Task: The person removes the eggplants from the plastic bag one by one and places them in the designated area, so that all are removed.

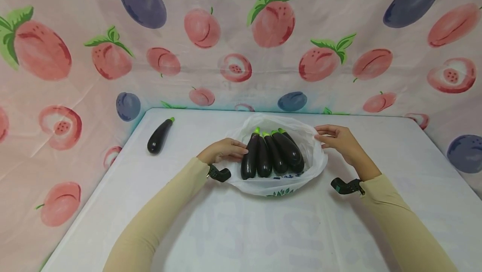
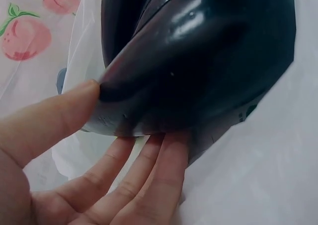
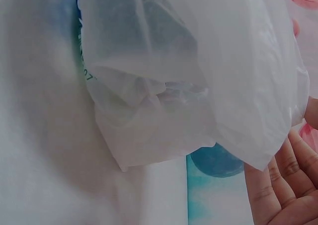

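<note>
Eggplants are nestling in the white plastic bag [image 1: 256,187], and both my hands are busy!
I'm pinching the leftmost eggplant [image 1: 249,159] with my left hand [image 1: 224,150], thumb at one edge, fingertips tucking behind it, while it's lying inside the bag with its green stem pointing away from me. The other eggplants [image 1: 278,152] are lying just to its right. Across the bag, my right hand [image 1: 340,140] is pinching the right rim between thumb and fingers. The bag is gaping on the white table [image 1: 241,230]; well apart, toward the far left corner, a lone eggplant [image 1: 160,136] is lying. Behind, a fruit-printed cloth [image 1: 158,37] is hanging.
</note>
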The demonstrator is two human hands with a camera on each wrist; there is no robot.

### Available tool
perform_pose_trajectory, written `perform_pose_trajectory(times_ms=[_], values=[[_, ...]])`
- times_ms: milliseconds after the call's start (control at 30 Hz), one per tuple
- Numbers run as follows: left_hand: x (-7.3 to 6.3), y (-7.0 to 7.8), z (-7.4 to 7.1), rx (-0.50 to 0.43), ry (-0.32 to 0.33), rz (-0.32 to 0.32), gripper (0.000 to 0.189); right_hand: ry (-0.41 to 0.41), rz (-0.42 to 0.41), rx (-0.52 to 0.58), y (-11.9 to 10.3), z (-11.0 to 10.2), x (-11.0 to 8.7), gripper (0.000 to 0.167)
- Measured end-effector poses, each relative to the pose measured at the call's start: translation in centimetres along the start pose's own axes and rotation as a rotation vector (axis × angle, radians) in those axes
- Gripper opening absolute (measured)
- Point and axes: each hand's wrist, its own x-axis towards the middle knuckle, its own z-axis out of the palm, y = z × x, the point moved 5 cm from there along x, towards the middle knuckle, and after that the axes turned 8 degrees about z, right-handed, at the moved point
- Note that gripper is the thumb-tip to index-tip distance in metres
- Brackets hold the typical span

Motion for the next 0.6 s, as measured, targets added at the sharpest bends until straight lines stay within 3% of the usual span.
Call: perform_pose_trajectory(times_ms=[300,600], values=[[0.01,-0.06,0.11,-0.055,-0.009,0.011,0.042,-0.007,-0.007,0.012,-0.01,-0.03,0.00,0.051],[-0.09,-0.12,0.04,-0.043,0.019,0.010,0.042,-0.008,-0.006,0.015,-0.02,-0.07,-0.06,0.053]])
